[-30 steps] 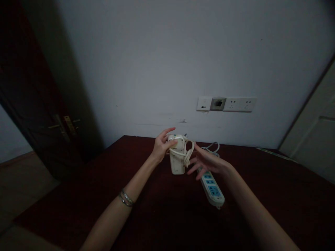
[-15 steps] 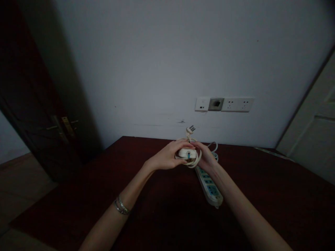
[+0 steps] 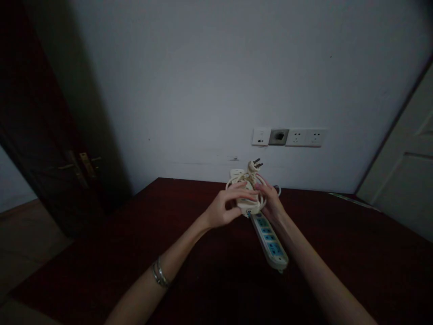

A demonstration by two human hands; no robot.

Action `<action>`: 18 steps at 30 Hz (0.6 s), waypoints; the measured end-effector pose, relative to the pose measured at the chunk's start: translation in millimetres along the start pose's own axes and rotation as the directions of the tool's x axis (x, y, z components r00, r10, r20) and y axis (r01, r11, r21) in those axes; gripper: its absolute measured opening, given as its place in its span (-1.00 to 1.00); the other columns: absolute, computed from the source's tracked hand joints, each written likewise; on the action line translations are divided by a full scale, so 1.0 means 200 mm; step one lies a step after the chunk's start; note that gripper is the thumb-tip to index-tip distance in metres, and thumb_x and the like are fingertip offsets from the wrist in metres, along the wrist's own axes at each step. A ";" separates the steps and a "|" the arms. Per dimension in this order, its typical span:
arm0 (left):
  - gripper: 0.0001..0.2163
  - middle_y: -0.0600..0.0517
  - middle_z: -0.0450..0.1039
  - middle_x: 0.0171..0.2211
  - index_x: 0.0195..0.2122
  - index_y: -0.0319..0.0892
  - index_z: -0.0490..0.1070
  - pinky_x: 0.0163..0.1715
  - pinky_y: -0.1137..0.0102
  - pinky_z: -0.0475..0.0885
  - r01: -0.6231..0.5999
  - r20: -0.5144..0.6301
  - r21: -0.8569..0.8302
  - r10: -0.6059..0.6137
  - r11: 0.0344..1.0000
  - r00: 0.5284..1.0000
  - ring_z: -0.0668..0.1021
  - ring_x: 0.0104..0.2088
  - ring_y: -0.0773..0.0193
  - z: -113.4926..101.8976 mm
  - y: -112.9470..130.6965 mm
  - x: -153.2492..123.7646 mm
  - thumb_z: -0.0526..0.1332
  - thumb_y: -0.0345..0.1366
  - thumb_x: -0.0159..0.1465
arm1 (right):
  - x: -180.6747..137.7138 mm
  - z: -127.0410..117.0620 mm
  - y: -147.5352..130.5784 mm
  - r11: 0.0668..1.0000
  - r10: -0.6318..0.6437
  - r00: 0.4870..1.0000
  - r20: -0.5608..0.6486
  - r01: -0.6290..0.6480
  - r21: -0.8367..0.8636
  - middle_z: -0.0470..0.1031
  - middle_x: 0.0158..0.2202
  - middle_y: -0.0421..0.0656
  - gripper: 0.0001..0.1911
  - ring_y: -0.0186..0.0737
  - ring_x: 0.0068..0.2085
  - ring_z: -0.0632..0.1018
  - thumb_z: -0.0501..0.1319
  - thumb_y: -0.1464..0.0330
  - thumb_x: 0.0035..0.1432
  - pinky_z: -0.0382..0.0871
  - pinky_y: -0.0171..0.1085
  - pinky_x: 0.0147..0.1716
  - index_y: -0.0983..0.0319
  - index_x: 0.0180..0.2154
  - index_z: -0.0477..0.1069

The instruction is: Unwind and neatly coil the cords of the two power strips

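A white power strip [image 3: 249, 209], its white cord [image 3: 263, 201] wound around it in loops, is held just above the table between my two hands. My left hand [image 3: 221, 208] grips it from the left, fingers over the top and thumb low at the near end. From the right, my right hand [image 3: 273, 203] closes around the strip and the cord loops, its fingers partly hidden. The cord's plug [image 3: 254, 166] sticks up at the far side, prongs pointing up and right. Beneath and to the right, a second power strip [image 3: 272, 246] with blue sockets lies on the table.
The dark red table [image 3: 189, 253] meets the wall at its far edge. Wall sockets [image 3: 304, 137] and a grey wall plate [image 3: 278, 136] sit above it. A dark door [image 3: 40, 135] stands at left, a pale door [image 3: 409, 171] at right.
The wound power strip has tilted, so more of its upper face and far end show. Its plug has shifted slightly right and turned. My left hand's fingers have spread further across the strip.
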State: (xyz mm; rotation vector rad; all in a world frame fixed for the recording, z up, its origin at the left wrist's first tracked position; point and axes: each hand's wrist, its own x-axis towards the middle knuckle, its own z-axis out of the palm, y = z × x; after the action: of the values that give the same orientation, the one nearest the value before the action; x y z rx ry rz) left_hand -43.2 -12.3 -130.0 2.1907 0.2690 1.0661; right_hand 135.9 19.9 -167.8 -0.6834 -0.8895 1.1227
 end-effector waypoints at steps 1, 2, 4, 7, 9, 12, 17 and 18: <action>-0.71 -0.05 0.44 -0.05 -0.23 -0.14 0.50 0.15 0.08 0.01 -0.005 -0.092 -0.112 -0.006 0.994 0.996 0.25 0.16 0.02 0.01 -0.02 0.01 0.14 -0.50 0.04 | 0.00 -0.01 0.00 1.000 -0.009 1.000 -0.004 0.009 0.011 0.49 -0.08 -0.15 -0.32 -0.13 -0.08 0.51 0.33 0.38 -0.23 0.40 -0.22 -0.07 0.18 0.02 0.27; -0.77 -0.08 0.45 -0.06 -0.26 -0.17 0.49 0.14 0.13 0.06 -0.014 -0.187 -0.205 -0.025 0.979 0.982 0.30 0.12 0.04 0.01 -0.04 0.02 0.16 -0.47 0.06 | 0.01 -0.02 0.00 1.000 -0.017 1.000 0.000 0.017 0.016 0.48 -0.07 -0.15 -0.29 -0.14 -0.07 0.50 0.34 0.38 -0.24 0.39 -0.22 -0.06 0.17 0.04 0.26; -0.86 -0.10 0.45 -0.10 -0.32 -0.20 0.47 0.09 0.22 0.16 -0.013 -0.384 -0.301 -0.109 0.953 0.917 0.38 0.04 0.08 0.03 -0.10 0.04 0.21 -0.41 0.06 | 0.01 -0.02 0.02 0.999 -0.034 0.999 0.009 0.034 0.004 0.48 -0.05 -0.15 -0.25 -0.14 -0.05 0.50 0.35 0.38 -0.24 0.39 -0.22 -0.04 0.16 0.07 0.24; -0.79 -0.09 0.42 -0.10 -0.27 -0.20 0.40 -0.01 0.34 0.27 0.089 -0.670 -0.316 -0.288 0.945 0.685 0.44 -0.06 0.19 0.06 -0.20 0.06 0.29 -0.36 0.04 | 0.00 -0.02 0.04 0.998 -0.066 0.998 0.006 0.066 -0.008 0.45 -0.02 -0.12 -0.22 -0.10 0.00 0.47 0.35 0.36 -0.21 0.39 -0.19 -0.03 0.16 0.11 0.21; -0.63 -0.12 0.38 -0.06 -0.14 -0.20 0.34 -0.09 0.37 0.33 0.191 -0.703 -0.382 -0.418 0.904 0.575 0.45 -0.10 0.21 0.07 -0.26 0.07 0.33 -0.33 0.01 | -0.01 0.00 0.07 0.996 -0.092 0.995 0.033 0.092 -0.012 0.39 0.06 -0.11 -0.19 -0.08 0.04 0.43 0.36 0.36 -0.21 0.36 -0.15 0.00 0.16 0.14 0.18; -0.50 -0.16 0.42 -0.10 -0.09 -0.25 0.33 -0.21 0.38 0.37 0.330 -0.548 -0.467 -0.561 0.821 0.621 0.49 -0.18 0.19 0.06 -0.30 0.06 0.40 -0.33 -0.07 | -0.04 0.02 0.09 0.989 -0.113 0.987 0.118 0.123 -0.083 0.26 0.16 -0.08 -0.13 -0.08 0.11 0.37 0.37 0.37 -0.21 0.30 -0.15 0.05 0.13 0.17 0.13; -0.62 -0.11 0.52 -0.27 -0.27 -0.30 0.47 -0.29 0.39 0.39 0.455 -0.306 -0.462 -0.618 0.761 0.724 0.52 -0.34 0.23 -0.04 -0.33 0.03 0.44 -0.33 -0.15 | -0.06 0.03 0.11 0.973 -0.127 0.974 0.189 0.160 -0.167 0.22 0.18 -0.04 -0.12 -0.10 0.11 0.37 0.36 0.34 -0.16 0.26 -0.14 0.06 0.12 0.20 0.07; -0.64 -0.11 0.53 -0.30 -0.29 -0.31 0.49 -0.30 0.40 0.38 0.476 -0.275 -0.467 -0.634 0.745 0.722 0.53 -0.36 0.25 -0.06 -0.33 0.02 0.44 -0.32 -0.14 | -0.06 0.04 0.11 0.970 -0.134 0.972 0.196 0.169 -0.176 0.23 0.18 -0.05 -0.14 -0.10 0.10 0.38 0.35 0.34 -0.15 0.27 -0.14 0.06 0.11 0.19 0.07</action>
State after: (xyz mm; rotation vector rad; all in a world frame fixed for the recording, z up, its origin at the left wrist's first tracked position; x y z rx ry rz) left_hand -42.6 45.2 -165.4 1.3712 0.8160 1.0985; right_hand 117.2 14.2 -184.7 -0.6639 -1.1989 0.9803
